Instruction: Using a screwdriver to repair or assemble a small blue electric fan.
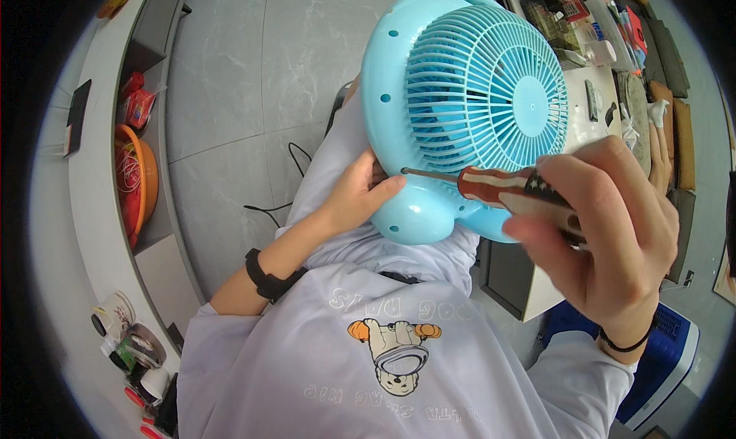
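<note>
A light blue plastic fan (387, 132) rests across my lap, its round slatted grille facing up and to the right. Several small dark screw holes dot its smooth rim. My left hand (359, 195) grips the rim at the lower left, thumb on top and the other fingers partly hidden beneath. In my right hand (613, 224) is a screwdriver (491, 187) with a red, white and dark patterned handle. Its shaft lies nearly level over the rim, pointing left. The tip is at a hole just beside my left thumb; whether a screw sits there, I cannot tell.
On the left, a shelf unit (92, 209) holds an orange basin (146, 182). A black cable (264, 209) lies on the grey tiled floor. To the right stands a white table (579, 132) crowded with boxes, beside a blue and white container (667, 355).
</note>
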